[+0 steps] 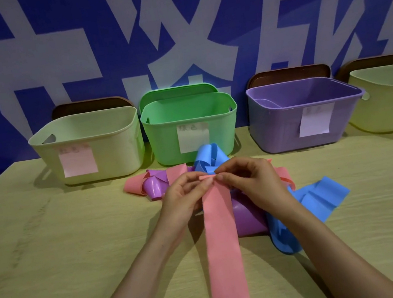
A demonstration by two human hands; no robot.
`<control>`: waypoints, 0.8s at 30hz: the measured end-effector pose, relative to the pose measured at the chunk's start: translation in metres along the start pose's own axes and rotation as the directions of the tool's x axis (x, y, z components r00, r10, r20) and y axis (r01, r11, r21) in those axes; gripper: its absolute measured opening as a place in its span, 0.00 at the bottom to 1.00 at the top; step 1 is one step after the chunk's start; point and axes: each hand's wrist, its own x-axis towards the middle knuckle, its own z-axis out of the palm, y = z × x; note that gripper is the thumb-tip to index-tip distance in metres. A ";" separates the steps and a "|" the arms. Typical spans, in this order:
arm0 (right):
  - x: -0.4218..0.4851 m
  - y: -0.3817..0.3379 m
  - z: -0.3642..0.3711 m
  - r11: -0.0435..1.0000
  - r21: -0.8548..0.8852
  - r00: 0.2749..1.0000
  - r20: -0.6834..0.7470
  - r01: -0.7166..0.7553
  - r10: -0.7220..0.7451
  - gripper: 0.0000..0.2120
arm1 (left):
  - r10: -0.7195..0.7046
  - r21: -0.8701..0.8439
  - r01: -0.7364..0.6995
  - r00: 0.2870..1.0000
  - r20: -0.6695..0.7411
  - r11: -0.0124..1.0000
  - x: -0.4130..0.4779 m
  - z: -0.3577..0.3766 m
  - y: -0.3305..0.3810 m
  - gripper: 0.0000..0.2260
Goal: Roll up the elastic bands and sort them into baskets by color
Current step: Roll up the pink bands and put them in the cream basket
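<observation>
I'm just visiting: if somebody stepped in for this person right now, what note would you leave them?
Left hand and right hand both pinch the far end of the pink band, first fold barely started; its length lies flat on the table.
Loose nearby: blue band, purple band, second pink band.
Behind, in a row: pale basket with the pink note, green basket, purple basket, another pale basket; no band shows in any.
Done: nothing sorted. Left: roll this band, probably for the pale basket with the pink note, then the rest.
</observation>
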 end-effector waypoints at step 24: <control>-0.002 0.000 0.001 0.991 -0.131 0.999 -0.007 0.038 -0.039 0.04 | 0.061 -0.041 -0.061 0.998 -0.010 0.997 0.003 -0.003 -0.001 0.08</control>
